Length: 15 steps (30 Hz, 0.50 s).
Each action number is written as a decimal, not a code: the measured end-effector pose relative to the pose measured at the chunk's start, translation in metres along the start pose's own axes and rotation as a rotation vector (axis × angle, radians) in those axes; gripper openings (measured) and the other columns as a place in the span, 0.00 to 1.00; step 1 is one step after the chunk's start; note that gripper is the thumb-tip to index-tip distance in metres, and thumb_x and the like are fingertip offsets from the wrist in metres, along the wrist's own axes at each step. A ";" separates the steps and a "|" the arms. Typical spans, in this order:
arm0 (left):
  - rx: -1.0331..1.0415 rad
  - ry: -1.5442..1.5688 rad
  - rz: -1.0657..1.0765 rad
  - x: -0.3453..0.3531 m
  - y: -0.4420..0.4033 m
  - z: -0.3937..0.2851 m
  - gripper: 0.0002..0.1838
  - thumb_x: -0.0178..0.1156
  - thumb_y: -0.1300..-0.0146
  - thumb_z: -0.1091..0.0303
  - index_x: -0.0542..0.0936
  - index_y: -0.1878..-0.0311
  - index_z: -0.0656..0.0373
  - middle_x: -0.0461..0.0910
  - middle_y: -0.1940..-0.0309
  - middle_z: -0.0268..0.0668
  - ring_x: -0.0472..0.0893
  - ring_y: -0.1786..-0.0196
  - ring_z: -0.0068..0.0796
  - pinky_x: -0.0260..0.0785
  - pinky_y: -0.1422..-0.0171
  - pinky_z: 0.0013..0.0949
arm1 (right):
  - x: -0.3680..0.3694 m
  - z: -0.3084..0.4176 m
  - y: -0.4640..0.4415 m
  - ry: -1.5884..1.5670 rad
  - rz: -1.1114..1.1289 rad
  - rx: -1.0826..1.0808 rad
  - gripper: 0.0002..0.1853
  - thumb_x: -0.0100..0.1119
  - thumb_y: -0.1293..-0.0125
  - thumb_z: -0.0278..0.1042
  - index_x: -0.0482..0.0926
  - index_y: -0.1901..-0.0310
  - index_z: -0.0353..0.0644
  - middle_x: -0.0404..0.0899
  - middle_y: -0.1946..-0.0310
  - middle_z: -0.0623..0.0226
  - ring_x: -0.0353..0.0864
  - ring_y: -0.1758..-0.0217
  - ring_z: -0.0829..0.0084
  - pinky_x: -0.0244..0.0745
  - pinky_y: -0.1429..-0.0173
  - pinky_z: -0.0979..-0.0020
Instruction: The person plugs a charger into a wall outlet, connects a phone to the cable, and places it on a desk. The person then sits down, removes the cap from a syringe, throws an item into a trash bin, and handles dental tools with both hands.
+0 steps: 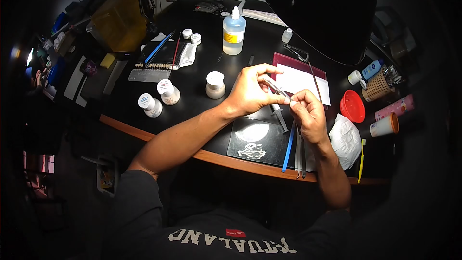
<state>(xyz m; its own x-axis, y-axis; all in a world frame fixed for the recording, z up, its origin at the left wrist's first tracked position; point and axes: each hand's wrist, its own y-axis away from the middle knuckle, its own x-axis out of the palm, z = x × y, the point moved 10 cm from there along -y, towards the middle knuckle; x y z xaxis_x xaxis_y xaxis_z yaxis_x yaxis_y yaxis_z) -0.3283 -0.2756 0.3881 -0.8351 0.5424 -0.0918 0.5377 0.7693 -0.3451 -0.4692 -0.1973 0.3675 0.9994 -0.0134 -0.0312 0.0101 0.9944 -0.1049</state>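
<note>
My left hand (pixel 251 89) holds a slim silver metal tool (pixel 273 85) between thumb and fingers, above the desk. The fingertips of my right hand (pixel 309 113) are pinched together at the tool's near end; whatever small thing they grip is too small to make out. Beneath the hands lies a dark glass slab (pixel 240 150) with a white powdery patch (pixel 252 132) and white smears. A syringe (pixel 279 116) rests at the slab's upper right. Beside it are a blue-handled tool (pixel 289 148) and thin metal instruments (pixel 301 156).
Lidded jars (pixel 215 85) stand left of my hands, a liquid bottle (pixel 233 33) behind. Right are a maroon pad with white paper (pixel 303 83), a red bowl (pixel 352 106), crumpled tissue (pixel 345 140) and a yellow toothbrush (pixel 361 161). A black lamp (pixel 322 14) hangs overhead.
</note>
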 end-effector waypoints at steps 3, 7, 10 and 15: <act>-0.002 0.001 0.003 0.001 0.000 0.001 0.36 0.87 0.54 0.67 0.81 0.41 0.63 0.85 0.67 0.28 0.75 0.66 0.08 0.68 0.61 0.18 | 0.001 0.003 0.000 -0.003 -0.001 -0.007 0.02 0.56 0.26 0.25 0.76 0.58 0.37 0.68 0.74 0.84 0.58 0.73 0.92 0.51 0.68 0.82; -0.023 0.098 0.010 0.004 -0.001 0.003 0.36 0.86 0.54 0.68 0.82 0.41 0.64 0.86 0.65 0.30 0.78 0.64 0.12 0.72 0.58 0.19 | 0.000 0.006 0.001 0.006 -0.010 -0.020 0.02 0.56 0.26 0.25 0.75 0.59 0.37 0.68 0.74 0.83 0.58 0.73 0.92 0.51 0.68 0.82; -0.001 0.107 0.009 0.004 -0.001 0.004 0.34 0.84 0.51 0.69 0.81 0.40 0.64 0.87 0.63 0.32 0.81 0.62 0.13 0.74 0.57 0.19 | -0.002 0.006 0.001 -0.005 -0.021 -0.032 0.02 0.56 0.26 0.25 0.75 0.59 0.38 0.69 0.74 0.83 0.59 0.73 0.92 0.51 0.68 0.82; -0.032 0.246 0.023 0.006 0.001 -0.005 0.28 0.76 0.40 0.75 0.78 0.36 0.66 0.89 0.60 0.40 0.87 0.57 0.19 0.81 0.51 0.21 | -0.004 0.009 0.001 0.027 -0.035 -0.055 0.02 0.56 0.26 0.25 0.76 0.59 0.38 0.69 0.75 0.83 0.59 0.73 0.92 0.52 0.67 0.83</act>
<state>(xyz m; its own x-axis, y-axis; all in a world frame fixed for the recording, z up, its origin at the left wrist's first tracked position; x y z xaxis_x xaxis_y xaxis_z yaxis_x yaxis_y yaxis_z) -0.3317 -0.2698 0.3918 -0.7710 0.6229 0.1325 0.5631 0.7640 -0.3150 -0.4729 -0.1952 0.3762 0.9972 -0.0521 -0.0532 0.0429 0.9860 -0.1612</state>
